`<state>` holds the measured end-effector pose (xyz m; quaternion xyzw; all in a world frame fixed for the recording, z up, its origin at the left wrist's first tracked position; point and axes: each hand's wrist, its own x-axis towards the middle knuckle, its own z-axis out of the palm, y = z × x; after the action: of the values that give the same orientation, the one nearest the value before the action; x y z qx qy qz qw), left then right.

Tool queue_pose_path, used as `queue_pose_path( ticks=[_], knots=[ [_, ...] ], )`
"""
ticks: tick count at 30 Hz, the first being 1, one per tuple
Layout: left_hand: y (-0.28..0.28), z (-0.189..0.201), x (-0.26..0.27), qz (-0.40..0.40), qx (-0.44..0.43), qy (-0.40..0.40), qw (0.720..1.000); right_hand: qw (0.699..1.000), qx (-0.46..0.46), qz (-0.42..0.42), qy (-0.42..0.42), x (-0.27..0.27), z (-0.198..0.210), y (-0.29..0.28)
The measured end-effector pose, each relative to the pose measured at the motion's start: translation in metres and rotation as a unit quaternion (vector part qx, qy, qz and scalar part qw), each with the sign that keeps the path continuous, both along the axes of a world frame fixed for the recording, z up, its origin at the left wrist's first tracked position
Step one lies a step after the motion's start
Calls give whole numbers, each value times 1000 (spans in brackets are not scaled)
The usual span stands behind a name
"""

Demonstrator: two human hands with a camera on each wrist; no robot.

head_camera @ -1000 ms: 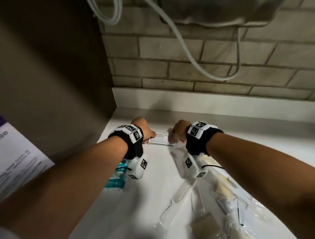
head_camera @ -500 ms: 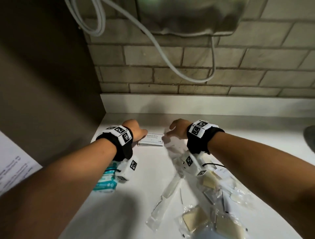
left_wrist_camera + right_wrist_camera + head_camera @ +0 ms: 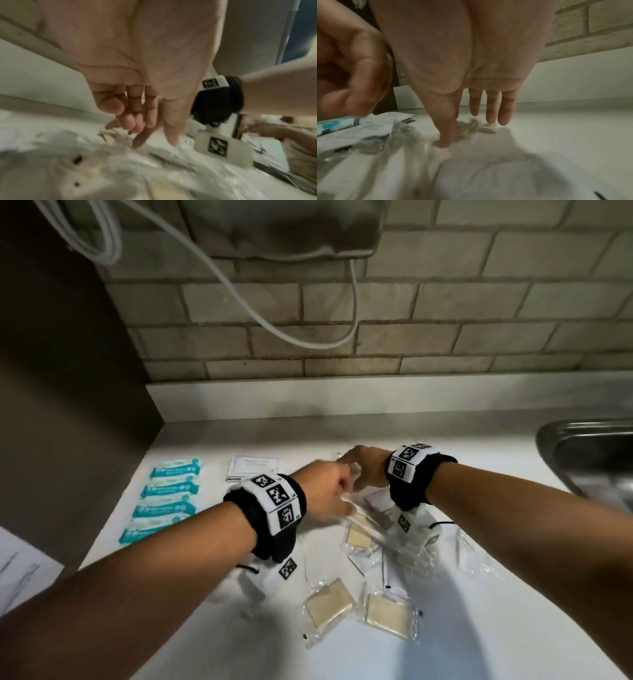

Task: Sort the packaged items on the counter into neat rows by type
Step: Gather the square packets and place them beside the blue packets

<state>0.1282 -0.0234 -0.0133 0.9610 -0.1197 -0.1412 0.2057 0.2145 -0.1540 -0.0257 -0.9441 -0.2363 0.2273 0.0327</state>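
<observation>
Both hands work in the loose pile of clear packets mid-counter, right of the teal row. The left hand points slack fingers down; the right hand spreads straight fingers onto film. The packets look light, crinkly and slippery; pinching an edge seam seems best.

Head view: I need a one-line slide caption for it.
Both hands, left hand and right hand, reach into loose clear packets beside a lined-up column of teal packets.
</observation>
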Motion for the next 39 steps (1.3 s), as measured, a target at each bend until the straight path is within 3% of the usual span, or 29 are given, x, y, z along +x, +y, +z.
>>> queue_pose_path(
  ticks=[4, 10, 15, 21, 28, 34, 39],
  knots=[
    [-25, -17, -14, -56, 47, 44, 996, 998, -38, 44, -17, -1, -1, -2],
    [-32, -18, -13, -32, 136, 11, 990, 994, -63, 85, -28, 10, -2, -3],
    [-33, -14, -11, 6, 177, 28, 984, 993, -71, 93, -31, 22, 0, -2],
    [-39, -20, -15, 50, 147, -2, 988, 995, -71, 61, -15, 33, -7, -2],
    [-44, -27, -11, 75, 110, 53, 990, 982, -135, 43, -126, 38, -2, -2],
    [-21, -18, -9, 100, 28, 41, 994, 988, -92, 35, -121, 49, 21, -11],
    [15, 11, -8, 153, -19, -6, 988, 996, 17, 57, -71, 21, 44, 1]
  ],
)
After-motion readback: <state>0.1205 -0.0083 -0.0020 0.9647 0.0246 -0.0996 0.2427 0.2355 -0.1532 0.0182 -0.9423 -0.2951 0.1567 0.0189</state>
